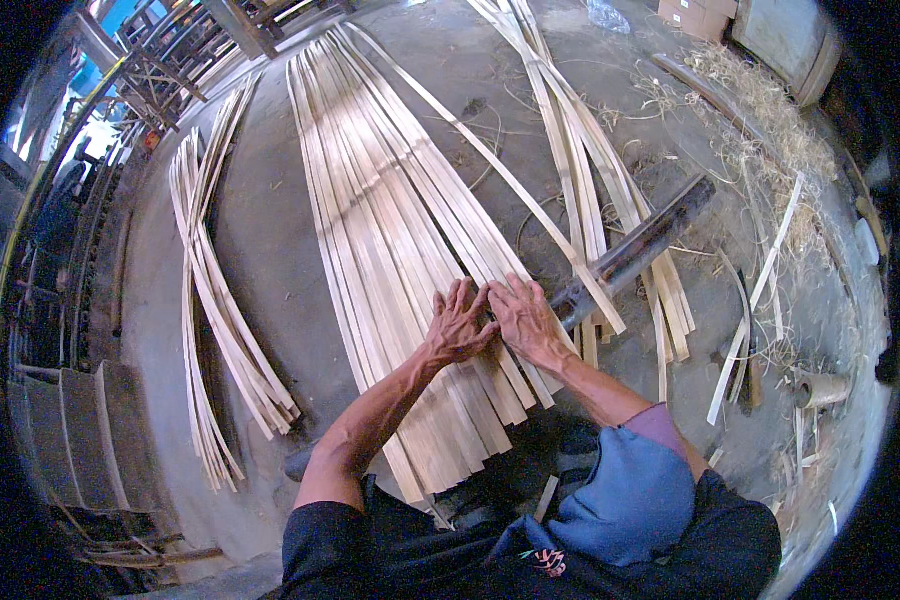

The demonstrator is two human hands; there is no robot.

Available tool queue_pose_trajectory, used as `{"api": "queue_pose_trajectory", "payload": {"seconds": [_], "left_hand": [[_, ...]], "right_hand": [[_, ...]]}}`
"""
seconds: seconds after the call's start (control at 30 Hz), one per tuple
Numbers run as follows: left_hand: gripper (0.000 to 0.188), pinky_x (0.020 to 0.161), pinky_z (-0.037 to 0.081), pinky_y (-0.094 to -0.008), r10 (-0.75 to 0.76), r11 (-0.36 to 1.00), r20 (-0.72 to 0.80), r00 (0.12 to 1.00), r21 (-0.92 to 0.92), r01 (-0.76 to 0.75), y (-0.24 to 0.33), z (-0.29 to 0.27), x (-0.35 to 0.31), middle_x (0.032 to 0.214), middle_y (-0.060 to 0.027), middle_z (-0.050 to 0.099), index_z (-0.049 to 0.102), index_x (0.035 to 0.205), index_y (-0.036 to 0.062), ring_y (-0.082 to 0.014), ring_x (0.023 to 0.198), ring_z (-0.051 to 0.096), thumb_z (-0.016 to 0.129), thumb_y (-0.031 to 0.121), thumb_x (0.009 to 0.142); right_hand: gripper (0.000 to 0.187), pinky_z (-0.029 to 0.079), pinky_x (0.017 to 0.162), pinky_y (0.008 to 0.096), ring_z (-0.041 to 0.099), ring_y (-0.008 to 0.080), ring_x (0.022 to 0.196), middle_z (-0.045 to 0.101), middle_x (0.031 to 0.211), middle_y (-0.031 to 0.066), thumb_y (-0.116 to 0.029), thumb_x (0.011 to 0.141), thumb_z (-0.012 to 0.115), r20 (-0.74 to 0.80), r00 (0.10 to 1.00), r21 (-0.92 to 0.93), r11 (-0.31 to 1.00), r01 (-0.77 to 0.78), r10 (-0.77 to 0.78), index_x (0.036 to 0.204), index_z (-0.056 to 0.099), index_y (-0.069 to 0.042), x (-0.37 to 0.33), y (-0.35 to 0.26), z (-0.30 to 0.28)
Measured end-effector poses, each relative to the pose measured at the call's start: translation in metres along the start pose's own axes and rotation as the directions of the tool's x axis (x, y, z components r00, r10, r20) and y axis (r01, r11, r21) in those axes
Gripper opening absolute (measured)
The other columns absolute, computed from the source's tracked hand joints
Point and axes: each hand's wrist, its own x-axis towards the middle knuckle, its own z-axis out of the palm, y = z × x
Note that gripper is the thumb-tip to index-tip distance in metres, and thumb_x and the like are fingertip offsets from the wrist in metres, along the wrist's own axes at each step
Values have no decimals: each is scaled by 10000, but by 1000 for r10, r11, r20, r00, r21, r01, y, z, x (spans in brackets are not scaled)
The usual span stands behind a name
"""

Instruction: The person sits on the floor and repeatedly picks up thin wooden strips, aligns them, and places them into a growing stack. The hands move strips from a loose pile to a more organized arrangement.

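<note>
A wide row of long, pale, flat strips [370, 200], of bamboo or wood, runs away from me, side by side. My left hand [460, 322] lies on the strips with its fingers stretched out. Close beside it, my right hand [525, 318] rests on the row's right part, fingers extended and palm down. The two hands nearly touch, with a narrow dark gap between strips around them. A single loose strip [490, 160] slants off to the right and crosses a dark round bar [660, 235]. Whether the bar continues under the row is hidden.
On the left lies a crossed bundle of strips [215, 270]; another bundle [570, 150] lies at the right, partly across the bar. Thin shavings [770, 130] pile along the right side. Cardboard boxes [695, 18] stand far right, a wooden frame [160, 85] far left.
</note>
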Motion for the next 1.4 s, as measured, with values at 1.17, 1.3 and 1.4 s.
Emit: {"api": "queue_pose_trajectory", "payload": {"seconds": [1.17, 1.3, 1.4], "left_hand": [[990, 1027, -11, -538, -143, 976, 3, 990, -168, 142, 11, 2, 2, 1407, -219, 79, 94, 1355, 4, -356, 1312, 15, 493, 604, 677], [892, 1012, -6, -568, -100, 985, 27, 995, -135, 103, 10, 1, 0, 1401, -241, 65, 111, 1376, 113, -384, 1305, 11, 451, 613, 719], [877, 1010, -4, -572, -86, 986, 1, 996, -145, 85, 11, -1, -2, 1399, -243, 71, 126, 1371, 96, -385, 1304, 12, 417, 630, 740]], "right_hand": [[438, 425, 765, 404, 548, 366, 848, 556, 897, 251, -122, 734, 544, 160, 867, 317, 807, -498, 472, 1147, 496, 16, 18, 68, -15], [442, 390, 895, 380, 532, 351, 1000, 543, 1061, 261, -121, 732, 541, 228, 848, 433, 731, -528, 478, 1139, 492, 46, 19, 65, -21], [446, 414, 860, 366, 552, 326, 976, 555, 1050, 250, -129, 739, 553, 226, 828, 403, 725, -559, 513, 1141, 488, 54, 21, 64, -18]]}}
